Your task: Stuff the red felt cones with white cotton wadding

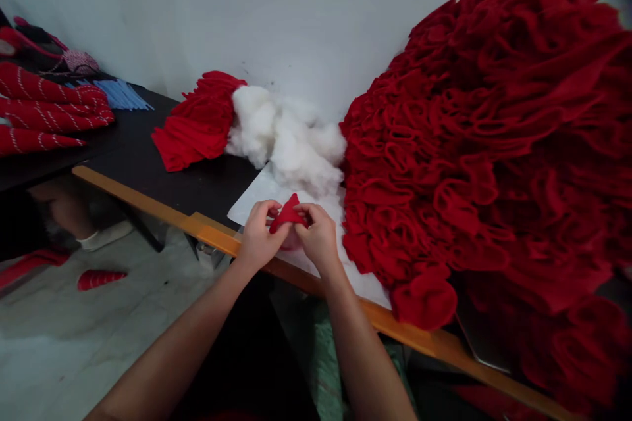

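Note:
A small pointed piece of red felt (290, 213) is held between my two hands, its tip pointing away from me. My left hand (262, 234) pinches its left side with thumb and fingers. On the opposite side, my right hand (316, 233) grips its edge the same way. Both hands are just above a white sheet (251, 200) at the table's front edge. Beyond them lies a heap of white stuffing (296, 135). Whether any stuffing is inside the felt is hidden by my fingers.
A tall heap of red felt pieces (474, 145) fills the right side. Left of the stuffing sits a stack of red felt (202, 122). Striped red cones (54, 108) and blue strips (121, 94) lie at the far left. Another person's leg (69, 210) shows below the table.

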The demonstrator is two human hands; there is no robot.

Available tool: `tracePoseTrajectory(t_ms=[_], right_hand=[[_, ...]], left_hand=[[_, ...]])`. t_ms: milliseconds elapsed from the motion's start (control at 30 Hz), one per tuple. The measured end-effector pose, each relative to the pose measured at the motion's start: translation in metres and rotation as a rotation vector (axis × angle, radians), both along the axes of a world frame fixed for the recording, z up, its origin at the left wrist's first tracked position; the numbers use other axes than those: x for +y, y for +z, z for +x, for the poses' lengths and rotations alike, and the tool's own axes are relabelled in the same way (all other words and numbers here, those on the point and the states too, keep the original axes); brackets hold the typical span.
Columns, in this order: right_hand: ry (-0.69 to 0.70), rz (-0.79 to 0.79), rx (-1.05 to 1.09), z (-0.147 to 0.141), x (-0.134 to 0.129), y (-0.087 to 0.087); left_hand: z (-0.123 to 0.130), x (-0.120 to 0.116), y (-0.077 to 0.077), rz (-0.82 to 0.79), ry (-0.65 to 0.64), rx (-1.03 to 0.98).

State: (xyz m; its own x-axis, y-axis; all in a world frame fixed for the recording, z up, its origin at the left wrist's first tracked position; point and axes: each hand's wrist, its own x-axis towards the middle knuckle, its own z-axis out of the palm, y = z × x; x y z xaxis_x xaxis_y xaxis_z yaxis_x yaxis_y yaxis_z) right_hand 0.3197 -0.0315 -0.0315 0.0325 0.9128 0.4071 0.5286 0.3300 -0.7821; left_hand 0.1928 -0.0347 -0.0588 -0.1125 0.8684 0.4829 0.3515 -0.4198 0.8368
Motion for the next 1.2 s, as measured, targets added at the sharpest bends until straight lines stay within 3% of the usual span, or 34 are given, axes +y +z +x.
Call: tracePoseTrajectory(t_ms=[100,200,467,700,833,967,1200], right_hand=[[-0.004,-0.011,-0.015,0.000,-0.001,-0.001],[-0.065,-0.035,-0.144,0.002,-0.001,-0.003],[-0.147,-0.036,-0.194,0.005,0.006,-0.012],[0.165,-0.260,0.198,0.041,-0.010,-0.007],[0.255,-0.313,0.229,0.049,-0.020,-0.015],[0.110,-0.274,0.210,0.027,-0.016,-0.018],[-0.103,-0.188,0.301,-0.003,-0.011,-0.012]], left_hand=[[0.000,0.003,0.000,-0.109,-0.073,0.023],[0.003,0.007,-0.003,-0.090,-0.110,0.056],[0.005,0.010,-0.006,0.068,0.018,0.184],[-0.013,-0.012,-0.014,-0.096,-0.076,-0.068],[-0.012,-0.024,-0.013,-0.091,-0.191,0.015],[0.004,-0.024,-0.005,-0.038,-0.096,0.116],[0.018,-0.006,-0.004,-0.009,0.154,-0.024]])
